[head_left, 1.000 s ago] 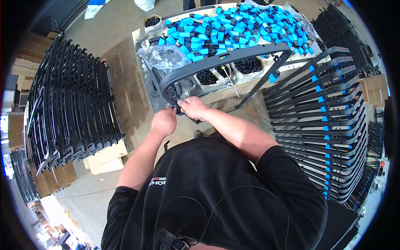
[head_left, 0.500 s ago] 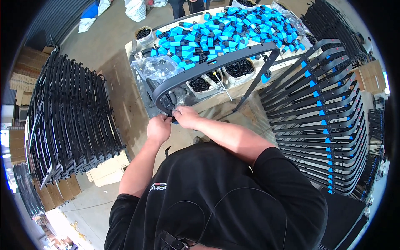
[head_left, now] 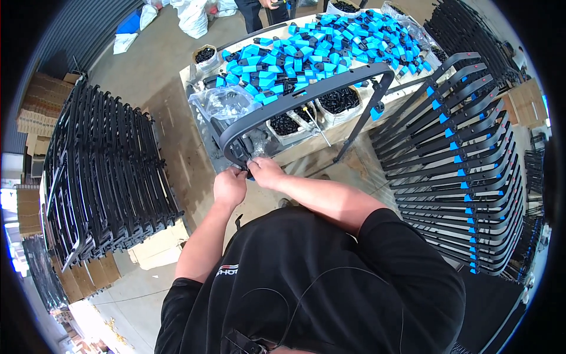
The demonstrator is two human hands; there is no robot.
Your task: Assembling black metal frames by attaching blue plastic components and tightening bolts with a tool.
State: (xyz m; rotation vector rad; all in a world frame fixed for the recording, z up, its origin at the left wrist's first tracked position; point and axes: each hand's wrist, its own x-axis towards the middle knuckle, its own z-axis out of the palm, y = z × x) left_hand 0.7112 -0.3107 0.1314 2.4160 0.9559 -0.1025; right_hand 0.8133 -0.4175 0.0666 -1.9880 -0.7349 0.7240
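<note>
A black U-shaped tubular frame (head_left: 318,90) leans at the near edge of the table, its curved bar level and its legs pointing down. On its far leg sits a blue plastic piece (head_left: 376,113). At the near left bend, my left hand (head_left: 229,186) and my right hand (head_left: 266,172) meet with closed fingers around the frame's leg. Between them shows a sliver of blue from a plastic piece, mostly hidden by the fingers. My left thumb and fingers pinch there; the right fingers curl over the same spot.
The table (head_left: 282,158) carries a heap of blue-and-black plastic pieces (head_left: 318,50), a clear plastic bag (head_left: 227,103), bins of black parts (head_left: 339,100) and a screwdriver (head_left: 312,121). Stacked black frames stand left (head_left: 109,171) and right (head_left: 466,177). Another person (head_left: 259,12) stands beyond the table.
My view has shifted slightly, so the scene sits a little lower and further right. Both hands stay at the same part of the frame. The other person's hand now shows more.
</note>
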